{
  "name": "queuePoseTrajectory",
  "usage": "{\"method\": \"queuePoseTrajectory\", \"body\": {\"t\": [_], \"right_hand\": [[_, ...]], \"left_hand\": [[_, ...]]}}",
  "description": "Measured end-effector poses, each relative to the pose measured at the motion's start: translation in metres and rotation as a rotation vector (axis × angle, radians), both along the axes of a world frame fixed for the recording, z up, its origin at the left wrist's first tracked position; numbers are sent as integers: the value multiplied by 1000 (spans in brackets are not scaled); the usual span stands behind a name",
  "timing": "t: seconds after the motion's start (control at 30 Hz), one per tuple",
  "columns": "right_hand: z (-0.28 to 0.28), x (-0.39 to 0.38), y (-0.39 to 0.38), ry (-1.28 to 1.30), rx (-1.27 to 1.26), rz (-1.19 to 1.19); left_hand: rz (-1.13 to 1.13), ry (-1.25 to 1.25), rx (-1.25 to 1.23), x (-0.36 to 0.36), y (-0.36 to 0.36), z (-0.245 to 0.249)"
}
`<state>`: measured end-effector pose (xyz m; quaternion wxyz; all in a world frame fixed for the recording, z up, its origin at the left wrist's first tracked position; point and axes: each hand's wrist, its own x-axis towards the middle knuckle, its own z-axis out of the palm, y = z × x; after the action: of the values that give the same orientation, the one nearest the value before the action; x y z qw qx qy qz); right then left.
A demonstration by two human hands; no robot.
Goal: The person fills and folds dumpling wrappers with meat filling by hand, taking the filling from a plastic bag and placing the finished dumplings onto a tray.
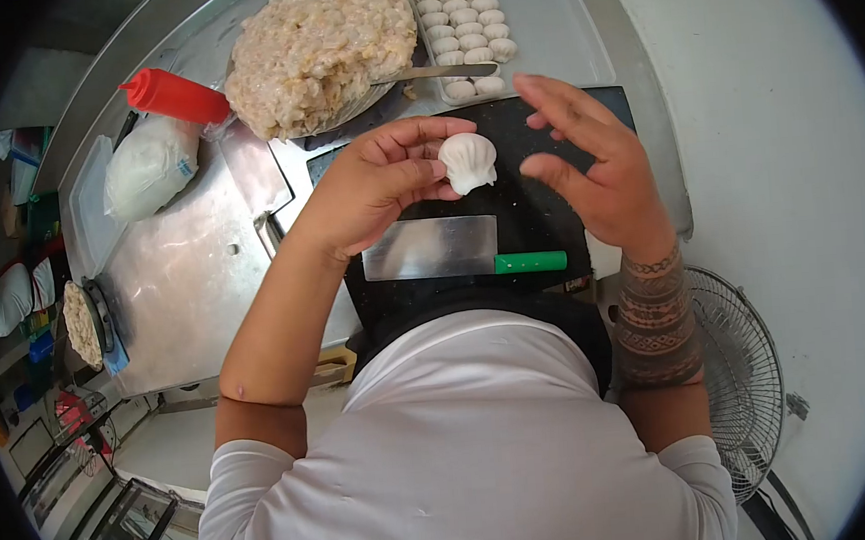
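Note:
A white pleated dumpling [469,161] is held up between the thumb and fingers of my left hand [389,178], above a black board [538,202]. To the right of the dumpling, my right hand [596,163] is raised with its fingers apart and nothing in it. Below both hands, a cleaver with a wide blade [431,249] and a green handle [530,262] lies flat on the board. Beyond my hands, a large mound of pale filling [322,52] rests on a plate, with a flat spatula [439,72] at its right edge.
At the back, rows of dumplings [460,17] sit in a clear tray [561,20]. A red squeeze bottle [177,97] and a white plastic bag [152,167] lie on the metal table [187,277] at left. A wire fan [740,369] stands at lower right.

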<state>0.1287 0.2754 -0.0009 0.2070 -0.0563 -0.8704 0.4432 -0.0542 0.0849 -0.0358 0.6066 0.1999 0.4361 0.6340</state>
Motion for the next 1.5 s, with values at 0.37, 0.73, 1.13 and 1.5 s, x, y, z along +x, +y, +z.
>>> {"method": "queuePoseTrajectory", "body": {"t": [0.37,0.73,1.13,1.5], "right_hand": [[-72,-31,47,-97,43,-207],[-162,-84,138,-344,347,-179],[-168,-98,138,-316,345,-183],[-164,-73,145,-97,217,-353]], "left_hand": [[208,214,-236,6,7,-47],[66,501,-454,58,-45,-136],[203,583,-454,69,-43,-143],[434,640,-441,65,-66,-132]]}}
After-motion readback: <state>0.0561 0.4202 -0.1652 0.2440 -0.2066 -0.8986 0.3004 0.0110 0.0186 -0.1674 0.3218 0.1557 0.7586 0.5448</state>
